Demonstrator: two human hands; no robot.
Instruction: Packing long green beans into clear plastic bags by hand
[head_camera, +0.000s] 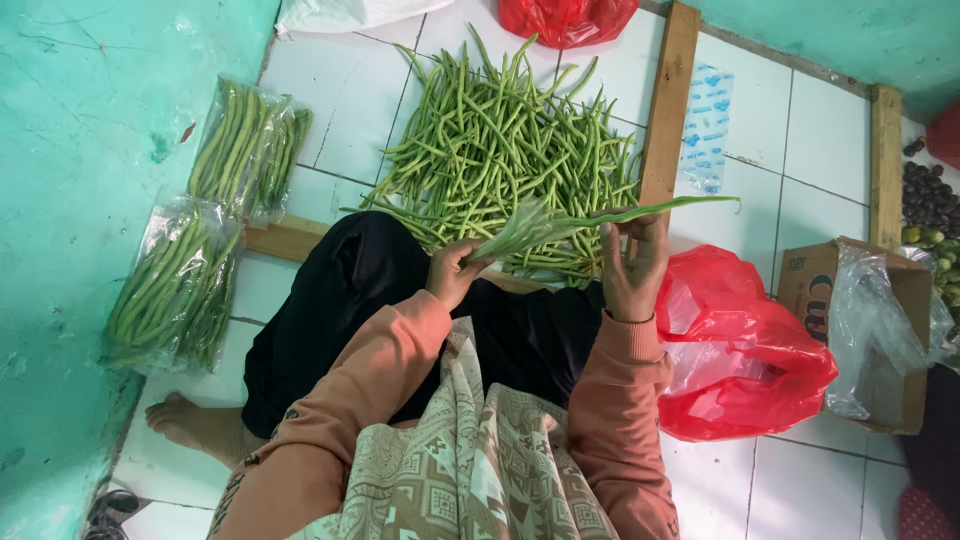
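The left hand (455, 270) is curled closed around the bottom end of a clear plastic bag (525, 230) that holds a few green long beans (660, 208). The right hand (635, 268) is raised just beside it, palm toward the person, fingers loosely bent, with the fingertips pinching the beans where they stick out of the bag's mouth. The bag and beans lie nearly level between the two hands, above the person's lap, and the bean tips reach past the right hand toward the far right.

Directly beyond the hands, a large loose pile of long beans (500, 140) is spread on the white tiled floor (340, 110), toward its far edge. Two filled bags of beans (215, 220) lie along the floor's left edge by the turquoise wall. A red plastic bag (745, 350) sits just right of the right hand, next to a cardboard box (815, 285).
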